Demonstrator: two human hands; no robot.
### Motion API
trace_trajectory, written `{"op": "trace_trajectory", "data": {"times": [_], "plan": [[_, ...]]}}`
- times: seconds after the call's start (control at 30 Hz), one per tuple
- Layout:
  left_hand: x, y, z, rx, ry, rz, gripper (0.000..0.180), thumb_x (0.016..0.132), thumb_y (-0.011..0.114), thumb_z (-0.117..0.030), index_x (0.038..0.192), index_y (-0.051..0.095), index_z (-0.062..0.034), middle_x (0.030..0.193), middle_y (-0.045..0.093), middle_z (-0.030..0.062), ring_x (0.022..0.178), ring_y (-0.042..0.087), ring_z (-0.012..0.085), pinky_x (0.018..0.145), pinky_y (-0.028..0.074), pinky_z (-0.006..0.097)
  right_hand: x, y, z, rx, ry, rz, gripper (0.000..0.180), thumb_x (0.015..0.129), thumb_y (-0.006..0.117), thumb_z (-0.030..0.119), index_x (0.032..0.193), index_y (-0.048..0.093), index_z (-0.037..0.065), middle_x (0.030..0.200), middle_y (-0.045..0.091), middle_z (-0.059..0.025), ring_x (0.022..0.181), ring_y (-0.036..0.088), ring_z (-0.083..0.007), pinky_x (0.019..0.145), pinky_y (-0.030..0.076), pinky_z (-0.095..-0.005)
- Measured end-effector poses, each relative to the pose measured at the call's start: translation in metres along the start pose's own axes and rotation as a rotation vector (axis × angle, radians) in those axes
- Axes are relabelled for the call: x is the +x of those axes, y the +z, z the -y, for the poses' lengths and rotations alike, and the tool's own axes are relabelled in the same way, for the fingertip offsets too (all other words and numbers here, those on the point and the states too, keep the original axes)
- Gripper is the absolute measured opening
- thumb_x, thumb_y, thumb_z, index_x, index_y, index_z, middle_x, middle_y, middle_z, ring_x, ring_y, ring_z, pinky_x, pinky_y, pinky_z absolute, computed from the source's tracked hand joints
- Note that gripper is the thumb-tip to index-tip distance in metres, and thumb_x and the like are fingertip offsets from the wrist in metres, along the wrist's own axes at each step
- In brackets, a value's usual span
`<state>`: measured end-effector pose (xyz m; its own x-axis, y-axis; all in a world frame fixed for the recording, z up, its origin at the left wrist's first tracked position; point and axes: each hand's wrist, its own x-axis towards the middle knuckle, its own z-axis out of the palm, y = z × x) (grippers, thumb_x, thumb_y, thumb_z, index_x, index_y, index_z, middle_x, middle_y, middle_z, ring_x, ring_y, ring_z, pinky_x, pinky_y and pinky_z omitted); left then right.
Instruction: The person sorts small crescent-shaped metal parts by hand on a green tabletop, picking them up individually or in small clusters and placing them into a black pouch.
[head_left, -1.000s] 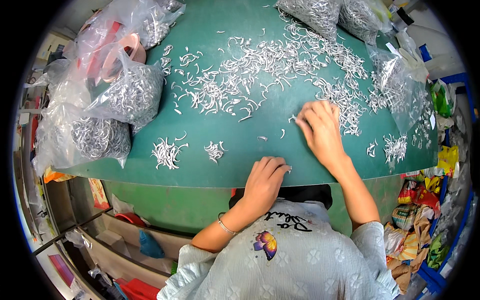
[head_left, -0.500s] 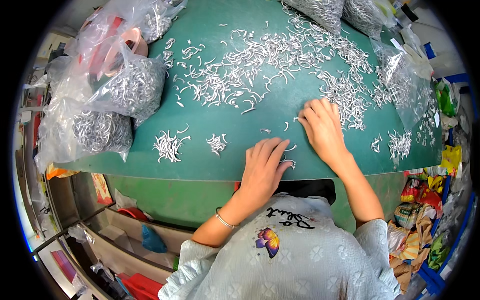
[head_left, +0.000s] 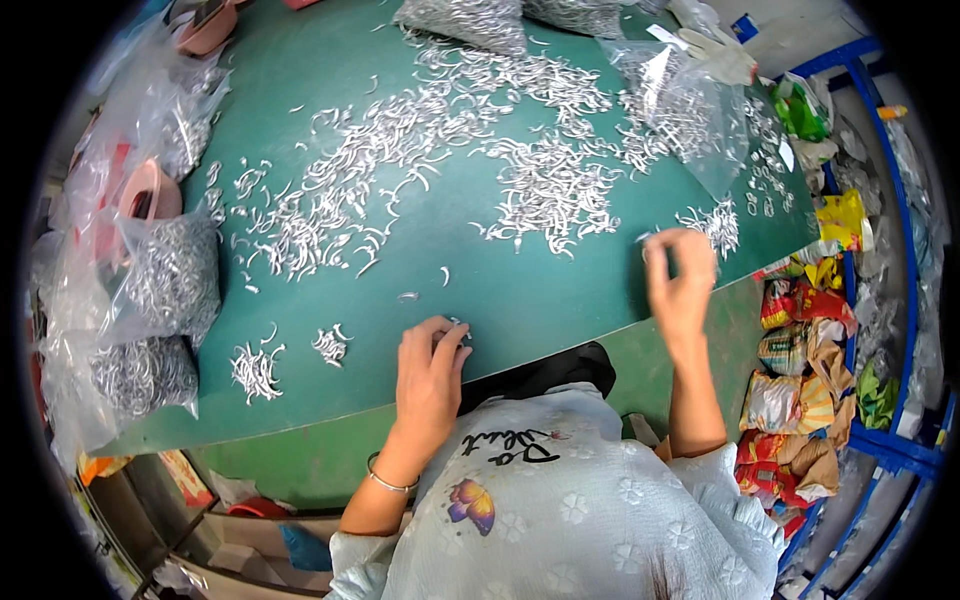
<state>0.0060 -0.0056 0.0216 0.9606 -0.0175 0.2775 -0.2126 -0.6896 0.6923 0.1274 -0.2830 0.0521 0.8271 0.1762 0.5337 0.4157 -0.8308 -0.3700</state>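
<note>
Small curved silver pieces lie all over the green table. My left hand (head_left: 430, 362) rests near the front edge with its fingers curled, and silver pieces (head_left: 459, 323) show between forefinger and thumb. Farther right, my right hand (head_left: 684, 275) hovers over the table with thumb and fingers pinched together. A bit of a silver piece (head_left: 643, 238) shows at its fingertips. Just beyond that hand is a small pile of pieces (head_left: 722, 228). Two loose pieces lie ahead of my left hand, one upright curve (head_left: 446, 276) and one flat (head_left: 408, 296).
Two small piles, one larger (head_left: 256, 373) and one smaller (head_left: 330, 346), sit at front left. A wide heap (head_left: 555, 190) spreads across the middle. Filled clear bags (head_left: 172, 280) line the left side; another bag (head_left: 685, 110) lies at right. Blue shelving (head_left: 895, 450) stands beyond the table.
The view has turned, shifting the table leftward. My right hand has moved right, from beside the main heap to the small right pile. My left hand's fingers have drawn in around the pieces beside it.
</note>
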Motion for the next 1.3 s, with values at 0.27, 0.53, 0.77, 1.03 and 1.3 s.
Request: {"op": "trace_trajectory", "data": {"times": [0.27, 0.53, 0.77, 1.03, 1.3], "plan": [[-0.002, -0.014, -0.004, 0.014, -0.08, 0.027, 0.055, 0.073, 0.079, -0.007, 0.124, 0.058, -0.0074, 0.126, 0.049, 0.0149, 0.119, 0.045, 0.0347, 0.1, 0.034, 0.045, 0.006, -0.017, -0.008, -0.062, 0.111, 0.014, 0.01, 0.085, 0.066, 0.003, 0.095, 0.064, 0.001, 0.099, 0.061, -0.0148, 0.095, 0.056, -0.0332, 0.088, 0.042, -0.0417], [-0.066, 0.001, -0.008, -1.483, -0.943, 0.392, 0.035, 0.104, 0.04, -0.024, 0.115, 0.058, 0.0038, 0.095, 0.065, 0.01, 0.091, 0.063, 0.0176, 0.081, 0.05, 0.032, -0.005, 0.055, 0.124, 0.571, -0.428, 0.788, 0.057, 0.079, 0.073, 0.017, 0.131, 0.053, 0.004, 0.144, 0.044, -0.0138, 0.139, 0.036, -0.034, 0.109, 0.036, -0.0459], [-0.07, 0.035, 0.023, -2.312, -1.174, 0.11, 0.044, 0.101, 0.04, -0.03, 0.124, 0.054, 0.0045, 0.122, 0.061, 0.0209, 0.109, 0.061, 0.0336, 0.101, 0.045, 0.049, -0.056, 0.044, 0.132, 0.382, -0.622, 0.872, 0.05, 0.079, 0.07, 0.014, 0.124, 0.056, -0.001, 0.14, 0.048, -0.0153, 0.136, 0.039, -0.0359, 0.112, 0.033, -0.0497], [-0.096, 0.031, 0.039, -1.746, -1.09, 0.335, 0.036, 0.1, 0.052, -0.031, 0.099, 0.063, 0.0036, 0.071, 0.062, 0.0067, 0.055, 0.056, 0.0124, 0.048, 0.042, 0.026, -0.035, 0.043, 0.138, 0.77, -0.514, 0.75, 0.028, 0.074, 0.073, 0.001, 0.101, 0.065, -0.001, 0.112, 0.062, -0.0154, 0.107, 0.061, -0.0366, 0.091, 0.049, -0.0442], [-0.03, -0.124, 0.049, -0.086, -0.611, -0.485, 0.023, 0.092, 0.064, -0.019, 0.079, 0.066, 0.0001, 0.06, 0.056, 0.0076, 0.055, 0.053, 0.017, 0.051, 0.039, 0.032, -0.029, 0.049, 0.148, 0.67, -0.39, 0.717, 0.033, 0.075, 0.071, -0.002, 0.108, 0.064, -0.001, 0.123, 0.056, -0.0159, 0.11, 0.056, -0.036, 0.09, 0.047, -0.0421]]}}
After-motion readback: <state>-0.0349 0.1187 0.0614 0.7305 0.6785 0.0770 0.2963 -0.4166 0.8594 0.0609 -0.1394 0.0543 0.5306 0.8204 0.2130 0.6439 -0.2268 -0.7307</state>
